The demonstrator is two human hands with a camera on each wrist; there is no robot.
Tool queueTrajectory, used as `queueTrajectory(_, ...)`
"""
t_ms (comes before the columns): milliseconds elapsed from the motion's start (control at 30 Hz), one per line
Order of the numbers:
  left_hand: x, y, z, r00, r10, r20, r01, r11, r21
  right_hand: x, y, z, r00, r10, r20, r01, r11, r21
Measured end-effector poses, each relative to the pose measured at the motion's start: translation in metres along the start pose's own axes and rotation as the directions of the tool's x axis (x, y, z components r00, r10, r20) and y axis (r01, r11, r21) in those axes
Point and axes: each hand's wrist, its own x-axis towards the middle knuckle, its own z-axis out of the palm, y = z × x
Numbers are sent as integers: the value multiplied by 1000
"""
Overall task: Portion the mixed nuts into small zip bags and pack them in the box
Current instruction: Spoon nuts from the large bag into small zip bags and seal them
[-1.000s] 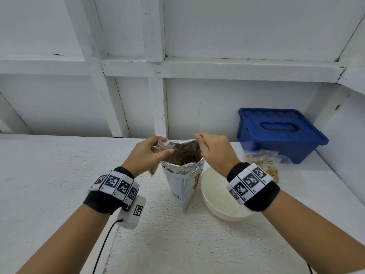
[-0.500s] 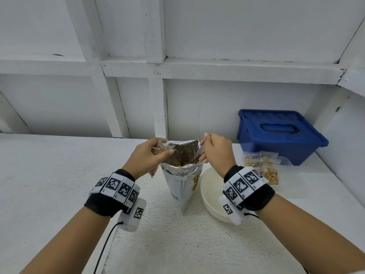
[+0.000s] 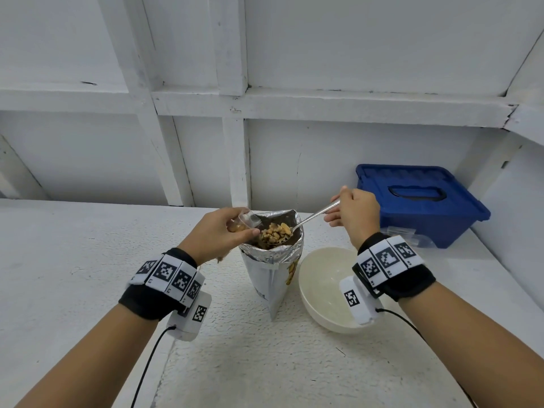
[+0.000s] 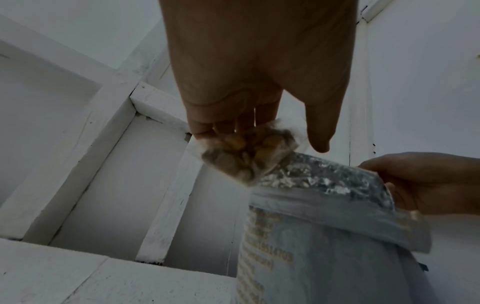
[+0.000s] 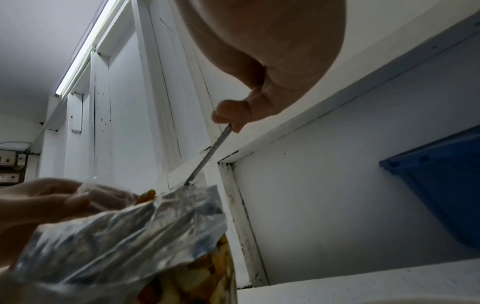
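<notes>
A silver foil nut bag (image 3: 272, 269) stands open on the white counter. My left hand (image 3: 219, 231) pinches a small clear zip bag (image 3: 247, 221) with some nuts in it at the foil bag's left rim; the same small zip bag (image 4: 246, 156) hangs from my fingers in the left wrist view. My right hand (image 3: 351, 214) grips the handle of a metal spoon (image 3: 312, 217). Its bowl carries a heap of mixed nuts (image 3: 275, 232) just above the foil bag's mouth, close to the zip bag's opening. The spoon handle (image 5: 210, 156) shows in the right wrist view.
A cream bowl (image 3: 329, 290) sits right of the foil bag, under my right wrist. A blue lidded box (image 3: 418, 201) stands at the back right with clear zip bags (image 3: 406, 235) in front of it. White wall framing rises behind the counter.
My right hand has risen up and to the right, drawing the spoon out of the foil bag with a load of nuts. My left hand keeps the small zip bag at the rim.
</notes>
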Motion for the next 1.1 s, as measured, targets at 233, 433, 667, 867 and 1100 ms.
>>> queueTrajectory(233, 4, 6, -10, 991, 33, 126, -54, 985, 164, 4, -21, -18, 998, -13, -57, 19, 994, 104)
queueTrajectory(433, 6, 20, -7, 989, 53, 141, -71, 989, 129, 1, -37, -13, 999, -34, -25, 37, 990, 137)
queueTrajectory(667, 7, 24, -2, 992, 25, 125, -33, 998, 59, -5, -41, -1, 994, -108, 8, 107, 991, 81)
queueTrajectory(867, 4, 26, 0, 995, 11, 102, -15, 999, 44, -12, -54, 3, 961, -277, 20, 277, 960, -27)
queueTrajectory(1100, 5, 22, 3, 996, 5, 88, -8, 1000, 27, -13, -63, 3, 914, -406, 10, 405, 911, -70)
